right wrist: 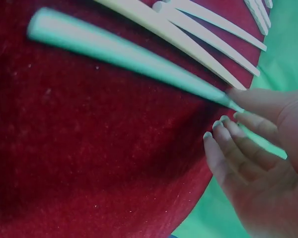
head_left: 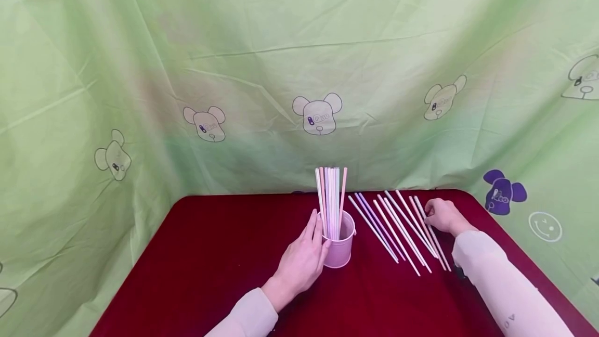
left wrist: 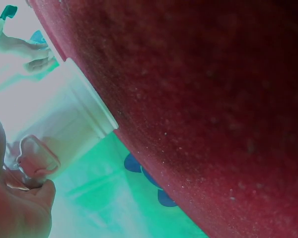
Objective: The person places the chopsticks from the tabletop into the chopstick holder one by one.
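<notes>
- head view: the left hand point(head_left: 299, 261), fingers straight, touches the side of the pink bucket point(head_left: 338, 255).
- upright straws point(head_left: 332, 202) stand in the bucket.
- loose straws point(head_left: 404, 232) lie on the red table point(head_left: 210, 264), right of the bucket.
- right wrist view: the right hand point(right wrist: 260, 153) pinches the rightmost straw point(right wrist: 129, 57) between thumb and fingers.
</notes>
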{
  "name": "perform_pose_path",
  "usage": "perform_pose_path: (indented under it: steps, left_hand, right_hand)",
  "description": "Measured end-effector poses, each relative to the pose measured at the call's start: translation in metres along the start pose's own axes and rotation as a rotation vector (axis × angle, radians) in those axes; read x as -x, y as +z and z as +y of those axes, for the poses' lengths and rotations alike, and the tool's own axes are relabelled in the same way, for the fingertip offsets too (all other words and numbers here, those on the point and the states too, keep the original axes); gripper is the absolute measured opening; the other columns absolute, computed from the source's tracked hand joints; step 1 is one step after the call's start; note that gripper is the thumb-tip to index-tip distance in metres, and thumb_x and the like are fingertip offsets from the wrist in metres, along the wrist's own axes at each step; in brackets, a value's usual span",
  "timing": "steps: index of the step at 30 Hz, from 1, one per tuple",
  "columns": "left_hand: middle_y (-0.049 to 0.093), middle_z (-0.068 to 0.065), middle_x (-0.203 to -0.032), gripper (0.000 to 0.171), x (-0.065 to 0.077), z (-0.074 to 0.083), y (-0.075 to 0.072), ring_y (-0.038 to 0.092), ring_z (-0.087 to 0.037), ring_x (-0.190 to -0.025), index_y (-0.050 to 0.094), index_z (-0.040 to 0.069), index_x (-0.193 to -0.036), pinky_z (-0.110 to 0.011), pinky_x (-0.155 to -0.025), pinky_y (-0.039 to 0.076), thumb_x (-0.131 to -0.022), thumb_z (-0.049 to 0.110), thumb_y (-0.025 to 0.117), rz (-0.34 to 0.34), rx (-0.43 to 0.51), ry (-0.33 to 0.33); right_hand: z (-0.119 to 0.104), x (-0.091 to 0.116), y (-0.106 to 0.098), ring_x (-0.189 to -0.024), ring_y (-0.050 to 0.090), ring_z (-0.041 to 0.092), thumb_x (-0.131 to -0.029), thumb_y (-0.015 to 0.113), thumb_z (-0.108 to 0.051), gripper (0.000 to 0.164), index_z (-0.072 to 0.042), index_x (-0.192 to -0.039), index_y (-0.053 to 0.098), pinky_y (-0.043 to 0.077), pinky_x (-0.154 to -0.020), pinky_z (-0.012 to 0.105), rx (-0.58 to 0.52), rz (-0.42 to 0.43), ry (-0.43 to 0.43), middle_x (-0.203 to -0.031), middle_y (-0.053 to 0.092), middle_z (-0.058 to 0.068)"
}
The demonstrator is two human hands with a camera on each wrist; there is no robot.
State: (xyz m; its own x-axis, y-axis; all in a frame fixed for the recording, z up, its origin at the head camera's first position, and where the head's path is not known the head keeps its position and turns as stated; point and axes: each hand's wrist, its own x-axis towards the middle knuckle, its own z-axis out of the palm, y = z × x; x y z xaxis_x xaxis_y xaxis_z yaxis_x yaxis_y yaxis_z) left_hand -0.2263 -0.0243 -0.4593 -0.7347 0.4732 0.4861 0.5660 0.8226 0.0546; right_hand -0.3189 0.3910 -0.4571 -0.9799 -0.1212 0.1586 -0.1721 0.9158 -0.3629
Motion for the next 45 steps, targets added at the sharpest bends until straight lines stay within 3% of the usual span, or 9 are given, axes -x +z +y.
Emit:
perform_pose_path:
  steps: [7,14,21,26,33,41,45]
  left_hand:
    - [0.021,-0.017,-0.153,0.060,0.000,0.000,0.000,0.038,-0.021,-0.132,0.028,-0.002,-0.145,-0.029,-0.081,0.053,-0.102,0.040,0.023,0.008,-0.001,0.004]
    - [0.021,-0.017,-0.153,0.060,0.000,0.000,0.000,0.039,-0.020,-0.132,0.028,-0.002,-0.145,-0.029,-0.081,0.053,-0.102,0.040,0.022,0.000,-0.001,-0.002]
    - [0.019,-0.017,-0.153,0.061,0.001,0.001,-0.001,0.038,-0.020,-0.132,0.027,-0.001,-0.146,-0.030,-0.080,0.053,-0.102,0.040,0.021,-0.012,0.003,-0.004]
    - [0.020,-0.017,-0.153,0.061,0.001,0.000,0.000,0.039,-0.020,-0.132,0.027,-0.002,-0.146,-0.029,-0.081,0.053,-0.102,0.040,0.022,-0.004,0.002,-0.001]
    - [0.021,-0.017,-0.153,0.061,0.000,0.000,-0.001,0.040,-0.021,-0.131,0.027,-0.002,-0.146,-0.030,-0.080,0.053,-0.102,0.040,0.023,0.007,0.006,0.006]
    - [0.020,-0.016,-0.153,0.060,0.000,-0.001,-0.001,0.039,-0.021,-0.131,0.027,-0.002,-0.146,-0.029,-0.080,0.053,-0.102,0.040,0.023,0.003,-0.001,0.004]
    - [0.020,-0.016,-0.153,0.061,0.000,-0.001,-0.001,0.040,-0.020,-0.131,0.026,-0.002,-0.146,-0.030,-0.081,0.053,-0.102,0.040,0.022,-0.005,0.004,-0.001]
  right_hand:
    - [0.003,0.004,-0.005,-0.072,0.057,0.034,-0.067,0.069,-0.005,0.018,0.006,-0.081,0.063,0.047,-0.066,0.046,-0.005,-0.009,0.106,-0.076,0.062,0.017]
    - [0.012,0.010,-0.009,-0.060,0.059,0.018,-0.069,0.070,-0.006,0.014,0.004,-0.078,0.066,0.051,-0.063,0.037,-0.102,-0.012,0.163,-0.066,0.065,0.006]
    - [0.013,0.018,-0.005,-0.061,0.067,0.019,-0.079,0.063,0.003,0.026,0.022,-0.097,0.057,0.056,-0.059,0.031,-0.500,-0.057,0.243,-0.073,0.069,0.017]
    - [0.009,0.018,-0.011,-0.067,0.068,0.019,-0.083,0.060,0.005,0.035,0.028,-0.107,0.049,0.057,-0.065,0.032,-0.667,-0.060,0.219,-0.080,0.068,0.021]
    - [0.003,0.017,-0.025,-0.074,0.069,0.022,-0.086,0.060,0.004,0.038,0.028,-0.112,0.045,0.056,-0.071,0.036,-0.776,-0.078,0.194,-0.085,0.068,0.020]
    - [-0.008,0.011,-0.031,-0.076,0.069,0.020,-0.090,0.056,0.001,0.033,0.026,-0.109,0.046,0.056,-0.071,0.034,-0.914,-0.048,0.150,-0.081,0.070,0.000]
    - [-0.022,0.009,-0.031,-0.076,0.069,0.017,-0.091,0.056,-0.001,0.036,0.026,-0.112,0.044,0.055,-0.073,0.035,-0.939,-0.020,0.122,-0.082,0.069,-0.001]
